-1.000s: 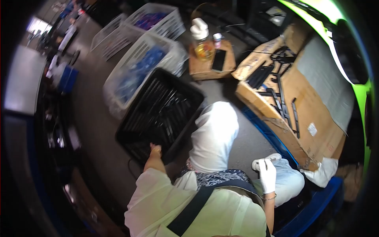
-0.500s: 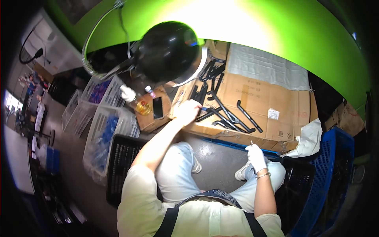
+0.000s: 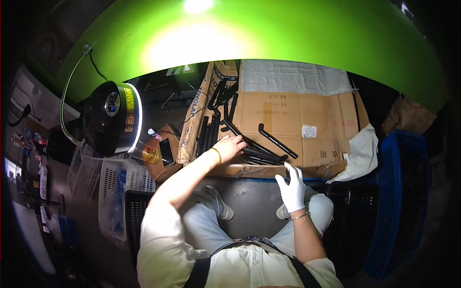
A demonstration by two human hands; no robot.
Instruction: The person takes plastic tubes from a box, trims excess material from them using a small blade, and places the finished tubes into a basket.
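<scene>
My left hand [image 3: 229,148], bare with a yellow band at the wrist, reaches over the front edge of an opened cardboard box [image 3: 283,115]. Its fingers are curled on a black bent tube [image 3: 259,147] lying among several others. My right hand [image 3: 291,188] wears a white glove and is just in front of the box edge, close to the tube ends. Its thumb and fingers are apart, and nothing shows between them. Another black bent tube [image 3: 277,140] lies apart on the cardboard. More black parts [image 3: 205,134] are at the box's left side.
A lit black lamp [image 3: 108,117] stands at the left under a green panel [image 3: 288,33]. Below it are a phone [image 3: 166,152] and a bottle [image 3: 151,154] on a small wooden surface. Black crates flank my legs; a blue crate [image 3: 401,192] is farther right.
The view has swung from the floor crates to the box. My left hand has moved from the black crate to the tubes. My gloved hand has risen towards the box edge and its fingers have spread.
</scene>
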